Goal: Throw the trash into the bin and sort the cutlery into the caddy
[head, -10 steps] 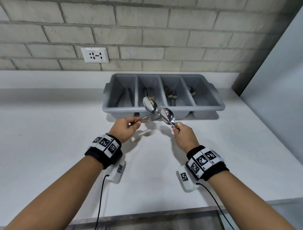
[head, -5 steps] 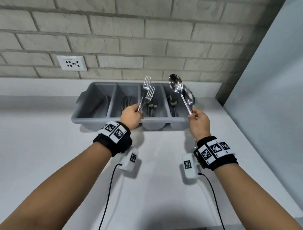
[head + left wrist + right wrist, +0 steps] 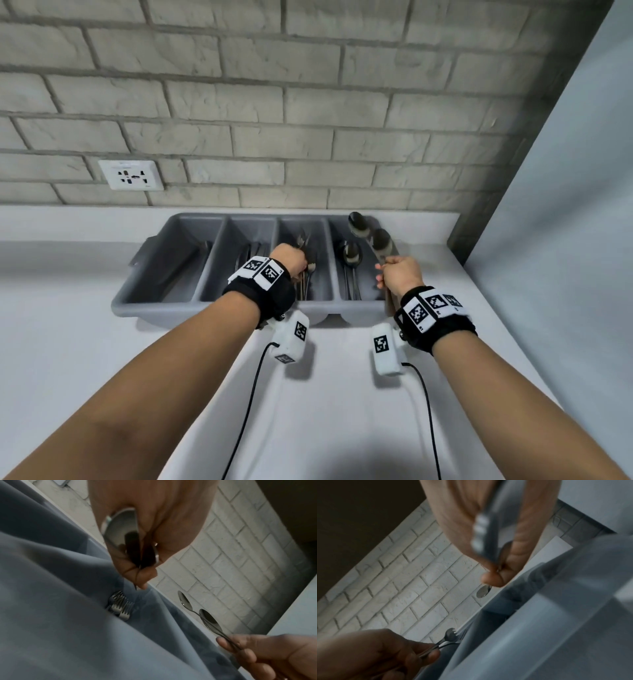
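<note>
A grey four-compartment caddy (image 3: 161, 301) stands on the white counter against the brick wall. My left hand (image 3: 301, 263) grips two forks (image 3: 302, 240) by their handles, tines low inside the third compartment, above the forks (image 3: 120, 607) lying there. My right hand (image 3: 385, 270) pinches two spoons (image 3: 381, 241) by their handles, bowls raised over the far end of the fourth compartment. A spoon (image 3: 351, 255) lies in that compartment. The right wrist view shows the left hand (image 3: 385, 653) with the forks (image 3: 452, 637) at the caddy rim. No trash or bin is in view.
Dark cutlery (image 3: 246, 253) lies in the second compartment. A wall socket (image 3: 132, 174) sits on the brick wall to the left. A pale panel (image 3: 565, 205) closes off the right side next to the caddy. White counter (image 3: 68, 342) spreads to the left and in front.
Both hands have moved forward and down to the caddy. The forks have dropped from upright into the third compartment, and the spoons now tilt over the fourth.
</note>
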The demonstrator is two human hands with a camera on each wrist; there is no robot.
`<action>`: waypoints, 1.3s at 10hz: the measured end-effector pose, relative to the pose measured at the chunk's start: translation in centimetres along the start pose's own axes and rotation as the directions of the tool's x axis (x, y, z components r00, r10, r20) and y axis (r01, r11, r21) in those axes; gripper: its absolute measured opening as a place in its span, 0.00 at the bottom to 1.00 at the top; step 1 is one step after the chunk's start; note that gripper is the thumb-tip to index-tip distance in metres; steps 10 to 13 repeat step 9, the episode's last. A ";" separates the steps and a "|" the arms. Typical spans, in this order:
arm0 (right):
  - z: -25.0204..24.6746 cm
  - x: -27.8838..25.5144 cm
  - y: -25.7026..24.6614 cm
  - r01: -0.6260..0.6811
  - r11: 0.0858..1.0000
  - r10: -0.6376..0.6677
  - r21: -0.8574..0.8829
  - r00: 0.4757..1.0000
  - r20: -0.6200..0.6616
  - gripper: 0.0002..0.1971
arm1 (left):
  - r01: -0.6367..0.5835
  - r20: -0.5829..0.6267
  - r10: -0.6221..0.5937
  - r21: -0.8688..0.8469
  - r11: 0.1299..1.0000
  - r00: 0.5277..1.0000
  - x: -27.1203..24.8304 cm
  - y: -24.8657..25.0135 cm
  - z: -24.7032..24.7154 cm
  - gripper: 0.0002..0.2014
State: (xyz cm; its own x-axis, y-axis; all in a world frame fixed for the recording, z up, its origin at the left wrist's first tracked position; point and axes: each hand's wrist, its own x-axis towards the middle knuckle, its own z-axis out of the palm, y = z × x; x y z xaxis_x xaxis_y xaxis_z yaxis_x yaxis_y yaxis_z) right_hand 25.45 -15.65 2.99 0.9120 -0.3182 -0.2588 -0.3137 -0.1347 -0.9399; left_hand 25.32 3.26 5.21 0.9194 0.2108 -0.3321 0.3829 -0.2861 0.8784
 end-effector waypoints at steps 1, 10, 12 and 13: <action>1.0 1.3 -0.3 -0.016 0.996 0.015 -0.092 1.000 -0.007 0.17 | -0.001 -0.029 0.010 0.287 0.958 1.000 0.6 0.5 0.3 0.17; 2.7 -0.8 -1.5 0.269 0.763 -0.142 -0.587 0.957 0.255 0.17 | -0.267 0.226 0.154 0.660 0.702 0.962 0.1 1.5 0.2 0.17; 2.7 -0.8 -1.5 0.269 0.763 -0.142 -0.587 0.957 0.255 0.17 | -0.267 0.226 0.154 0.660 0.702 0.962 0.1 1.5 0.2 0.17; 2.7 -0.8 -1.5 0.269 0.763 -0.142 -0.587 0.957 0.255 0.17 | -0.267 0.226 0.154 0.660 0.702 0.962 0.1 1.5 0.2 0.17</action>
